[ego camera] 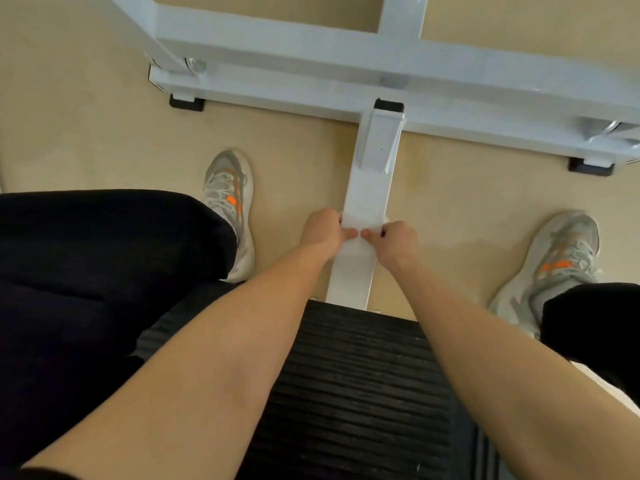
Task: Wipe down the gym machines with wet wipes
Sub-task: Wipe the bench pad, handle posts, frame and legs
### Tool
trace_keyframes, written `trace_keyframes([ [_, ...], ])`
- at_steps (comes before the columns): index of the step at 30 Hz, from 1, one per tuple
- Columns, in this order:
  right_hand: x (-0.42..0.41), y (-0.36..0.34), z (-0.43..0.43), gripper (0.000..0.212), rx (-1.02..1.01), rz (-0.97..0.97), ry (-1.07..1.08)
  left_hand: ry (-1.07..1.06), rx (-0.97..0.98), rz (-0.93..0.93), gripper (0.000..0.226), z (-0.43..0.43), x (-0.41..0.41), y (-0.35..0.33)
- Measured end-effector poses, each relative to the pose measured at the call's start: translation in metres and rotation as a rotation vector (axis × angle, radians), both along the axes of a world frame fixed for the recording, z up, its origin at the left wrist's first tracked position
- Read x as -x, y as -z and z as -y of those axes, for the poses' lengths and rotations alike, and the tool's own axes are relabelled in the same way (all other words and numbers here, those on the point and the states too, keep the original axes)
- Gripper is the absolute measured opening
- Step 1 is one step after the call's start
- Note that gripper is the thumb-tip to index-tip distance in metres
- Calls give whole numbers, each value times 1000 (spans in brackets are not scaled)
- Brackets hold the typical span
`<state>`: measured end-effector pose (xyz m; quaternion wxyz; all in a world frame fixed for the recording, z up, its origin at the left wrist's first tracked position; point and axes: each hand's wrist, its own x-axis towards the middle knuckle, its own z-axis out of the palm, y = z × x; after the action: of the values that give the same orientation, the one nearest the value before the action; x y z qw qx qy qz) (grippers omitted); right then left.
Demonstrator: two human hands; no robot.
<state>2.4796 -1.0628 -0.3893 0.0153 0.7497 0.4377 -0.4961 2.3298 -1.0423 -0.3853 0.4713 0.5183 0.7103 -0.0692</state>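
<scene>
A white gym machine frame lies low on the floor; its centre beam (369, 181) runs from a cross beam (311, 53) toward me. A white wet wipe (362, 221) is draped across the centre beam. My left hand (322, 232) grips the wipe and the beam's left edge, thumb on top. My right hand (394, 239) grips the wipe and the right edge in the same way. The two thumbs nearly touch at the middle of the beam.
A black ribbed pad (360, 386) of the machine sits below my forearms. My feet in grey and orange shoes (230, 202) (557, 261) stand on the tan floor either side of the beam. Black rubber feet (186, 102) (590, 167) support the cross beam.
</scene>
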Motion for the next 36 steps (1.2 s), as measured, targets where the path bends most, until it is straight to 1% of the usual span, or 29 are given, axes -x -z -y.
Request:
trace_keyframes([
  [2,0,-2,26,44,96,-45,-19,66,112,-10,36,23,7,2],
  [4,1,-1,44,40,215,-63,-89,133,196,-16,38,38,13,4],
  [6,1,-2,51,37,303,-55,-193,164,229,-10,38,45,14,2],
  [7,1,-2,52,37,313,-59,-210,151,226,-7,35,46,14,1],
  [9,0,0,48,38,278,-89,-162,63,212,30,32,47,14,3],
  [12,1,-1,30,40,163,-87,-12,-77,147,70,31,38,7,7],
  [16,-1,2,-17,41,32,-30,81,-141,-12,6,42,0,-6,7],
  [20,-4,5,-64,40,-46,11,116,-211,-95,-26,37,-52,-20,9],
  [25,-3,5,-80,41,-94,37,175,-221,-125,-39,34,-77,-25,9],
  [27,-3,2,-67,37,-96,17,188,-174,-104,-60,35,-66,-22,6],
  [29,-4,-2,-51,31,-70,5,154,-132,-78,-81,33,-48,-16,4],
  [31,-9,-8,-39,23,-87,7,126,-135,-84,-96,29,-31,-12,-1],
  [32,-11,-12,-36,18,-128,5,144,-143,-116,-106,26,-25,-10,-4],
  [34,-16,-21,-39,12,-227,-34,243,-161,-233,-115,21,-25,-9,-11],
  [36,-16,-32,-48,14,-312,-103,348,-193,-363,-91,17,-35,-10,-23],
])
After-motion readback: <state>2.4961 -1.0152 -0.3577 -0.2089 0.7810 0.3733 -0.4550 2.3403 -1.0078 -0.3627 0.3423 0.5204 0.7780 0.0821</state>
